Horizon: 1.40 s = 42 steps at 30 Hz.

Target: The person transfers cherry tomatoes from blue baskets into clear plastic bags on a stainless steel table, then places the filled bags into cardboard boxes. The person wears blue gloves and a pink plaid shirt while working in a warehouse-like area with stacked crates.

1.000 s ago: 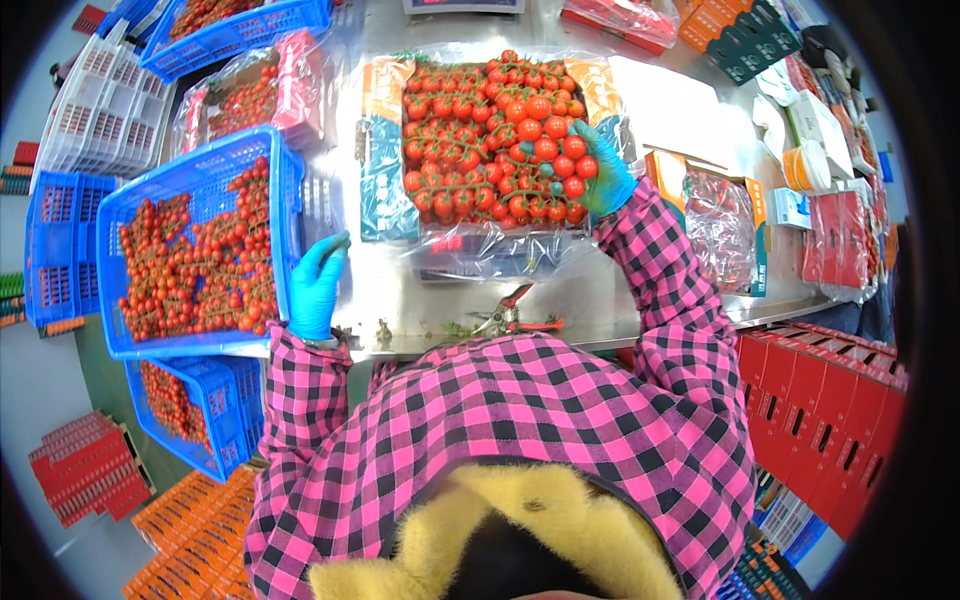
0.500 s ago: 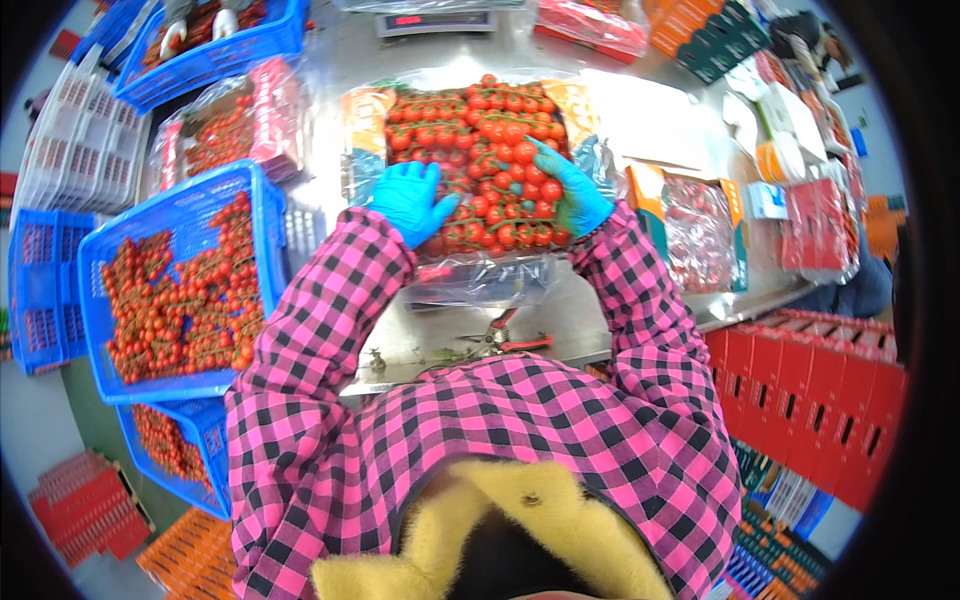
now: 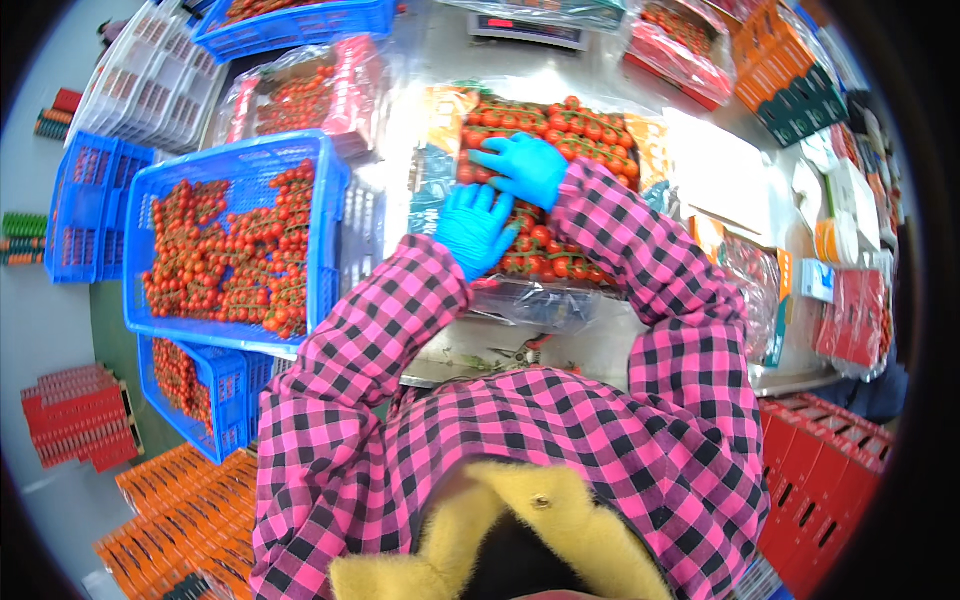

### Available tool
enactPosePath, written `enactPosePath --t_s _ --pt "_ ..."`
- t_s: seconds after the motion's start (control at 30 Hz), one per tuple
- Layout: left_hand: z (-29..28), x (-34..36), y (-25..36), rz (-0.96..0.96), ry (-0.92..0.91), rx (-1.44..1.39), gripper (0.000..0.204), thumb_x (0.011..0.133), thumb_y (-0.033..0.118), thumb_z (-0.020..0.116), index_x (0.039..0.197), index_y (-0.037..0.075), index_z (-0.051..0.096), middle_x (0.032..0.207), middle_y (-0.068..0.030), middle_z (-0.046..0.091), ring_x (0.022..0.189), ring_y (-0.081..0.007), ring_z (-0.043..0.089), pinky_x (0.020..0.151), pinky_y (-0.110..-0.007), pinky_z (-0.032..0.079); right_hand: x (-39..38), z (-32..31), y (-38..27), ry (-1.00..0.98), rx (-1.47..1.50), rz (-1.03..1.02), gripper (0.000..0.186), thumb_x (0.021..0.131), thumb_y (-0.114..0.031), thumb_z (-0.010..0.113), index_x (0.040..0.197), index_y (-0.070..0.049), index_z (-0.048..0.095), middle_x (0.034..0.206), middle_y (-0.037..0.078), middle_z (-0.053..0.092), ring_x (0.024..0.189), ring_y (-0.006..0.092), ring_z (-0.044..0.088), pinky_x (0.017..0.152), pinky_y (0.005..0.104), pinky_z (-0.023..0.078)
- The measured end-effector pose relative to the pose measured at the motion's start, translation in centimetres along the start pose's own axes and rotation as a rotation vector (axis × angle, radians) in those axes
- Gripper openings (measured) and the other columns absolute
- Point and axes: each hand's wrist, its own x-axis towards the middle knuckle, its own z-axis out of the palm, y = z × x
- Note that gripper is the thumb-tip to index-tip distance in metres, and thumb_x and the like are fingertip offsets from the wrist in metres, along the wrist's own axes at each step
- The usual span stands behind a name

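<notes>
A film-lined box packed with vine cherry tomatoes (image 3: 590, 130) lies on the steel table in front of me. My left hand (image 3: 475, 230), in a blue glove, rests on the near left part of the tomatoes with its fingers spread. Just beyond it, my blue-gloved right hand (image 3: 525, 168) reaches across to the box's left side. Its fingers are apart and lie over the tomatoes; I make out nothing gripped in either hand. Clear film (image 3: 545, 305) hangs over the box's near edge. Red-handled snips (image 3: 533, 348) lie on the table close to my body, among stem scraps.
At my left stands a blue crate (image 3: 232, 335) of loose vine tomatoes, with another blue crate (image 3: 225, 410) below it. Wrapped boxes of tomatoes (image 3: 745, 275) sit to the right. A scale (image 3: 530, 32) stands at the back. Red cartons (image 3: 820, 490) are stacked low at the right.
My right hand has moved from the box's right side across to its left, beside my left hand. The view has shifted, so the scene sits farther right and lower.
</notes>
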Motion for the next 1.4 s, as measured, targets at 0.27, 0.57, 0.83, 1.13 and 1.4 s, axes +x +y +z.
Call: enactPosePath --t_s 0.27,0.57,0.83,1.13,1.4 --pt "-1.2 0.6 0.8 -0.121 -0.066 -0.142 0.075 0.082 0.048 0.040 0.133 -0.003 0.018 0.138 -0.0261 0.013 0.130 -0.0368 0.011 0.105 -0.048 0.006 -3.1 -1.1 0.1 0.279 -0.012 0.201 0.047 0.082 -0.017 0.051 0.127 -0.006 0.039 0.125 0.017 0.043 0.114 0.0325 0.042 0.096 0.0402 0.032" --pt "-9.5 -3.6 -4.3 0.055 -0.183 -0.332 0.058 0.082 0.036 0.044 0.128 0.002 0.033 0.127 -0.0210 0.036 0.119 -0.0337 0.034 0.101 -0.048 0.023 -0.8 -6.6 -5.6 0.222 0.284 0.485 0.043 0.087 -0.015 0.048 0.128 -0.006 0.038 0.129 0.013 0.041 0.120 0.0249 0.037 0.098 0.0343 0.031" --pt "-12.9 -17.7 -36.8 -0.435 -0.579 0.338 0.084 0.067 0.016 0.058 0.137 0.013 0.012 0.136 -0.0167 0.027 0.129 -0.0295 0.019 0.105 -0.047 0.011 3.4 -0.1 -21.9 0.348 0.633 0.706 0.026 0.080 -0.003 0.056 0.106 -0.004 0.058 0.092 0.008 0.061 0.082 0.0132 0.057 0.073 0.0256 0.046" --pt "-11.7 -14.9 -35.1 -0.827 -0.234 -1.094 0.057 0.073 0.006 0.056 0.127 0.005 0.036 0.112 -0.0065 0.053 0.092 -0.0231 0.055 0.081 -0.034 0.045 7.5 1.9 -27.9 0.034 1.156 1.017 0.034 0.084 -0.010 0.050 0.118 -0.005 0.050 0.106 0.007 0.059 0.098 0.0139 0.054 0.085 0.0283 0.042" --pt "-12.6 -4.9 -12.3 -0.229 -0.260 -1.467 0.058 0.085 0.030 0.049 0.135 0.013 0.026 0.132 -0.0098 0.036 0.121 -0.0196 0.034 0.097 -0.035 0.029 2.1 1.2 -16.6 0.947 1.254 0.789 0.038 0.075 -0.009 0.057 0.111 -0.002 0.047 0.094 0.008 0.058 0.079 0.0191 0.059 0.066 0.0273 0.049"
